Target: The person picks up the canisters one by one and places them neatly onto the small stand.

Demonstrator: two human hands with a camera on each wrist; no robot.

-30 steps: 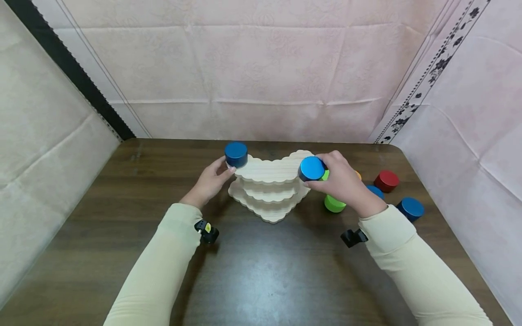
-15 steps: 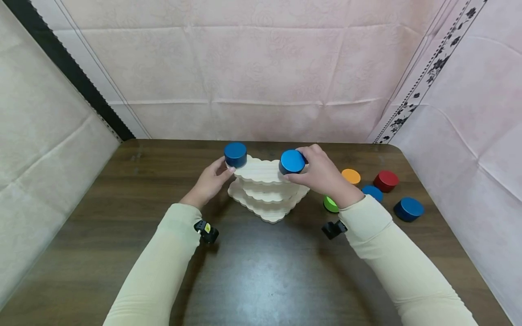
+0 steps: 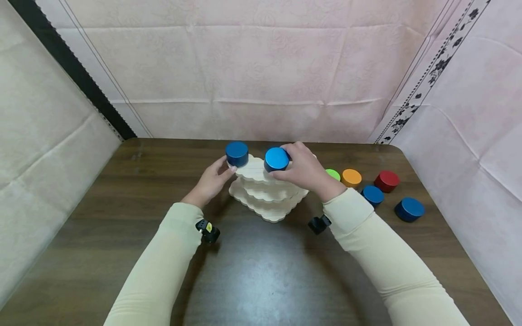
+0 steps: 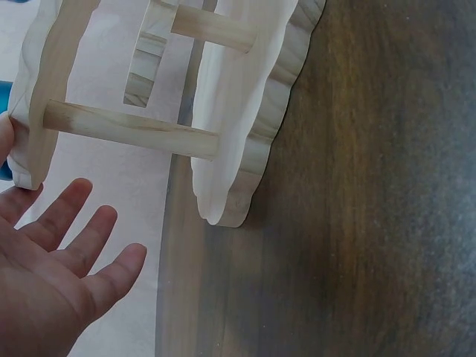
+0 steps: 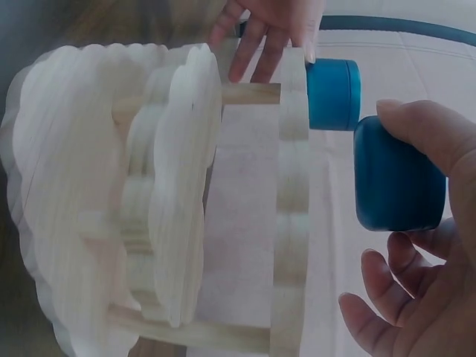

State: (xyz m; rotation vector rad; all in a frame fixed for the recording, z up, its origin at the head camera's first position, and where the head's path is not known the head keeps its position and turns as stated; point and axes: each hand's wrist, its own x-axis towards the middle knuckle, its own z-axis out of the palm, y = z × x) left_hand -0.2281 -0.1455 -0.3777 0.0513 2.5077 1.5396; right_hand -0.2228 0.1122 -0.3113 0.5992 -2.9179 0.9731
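A pale wooden tiered stand (image 3: 271,193) with scalloped edges and round posts (image 4: 126,134) stands on the table. Near the top tier's left corner sits a blue round tin (image 3: 237,154) with a lid seam (image 5: 333,95). My left hand (image 3: 210,181) pinches that corner of the tier, its thumb at the tin's base; the other fingers (image 4: 111,279) spread loosely below. With thumb and fingers my right hand (image 3: 306,167) grips a second blue tin (image 5: 398,175), held tilted close over the top tier, right beside the first one.
To the right on the dark wooden table (image 3: 261,271) lie a green tin (image 3: 333,174), an orange tin (image 3: 351,178), a red tin (image 3: 386,181) and two blue tins, one nearer (image 3: 373,195) and one farther right (image 3: 409,209). A pale cloth wall (image 3: 253,81) stands behind.
My right hand has moved left with its blue tin, from the stand's right end toward the tin at the left corner. My left hand has stayed in place.
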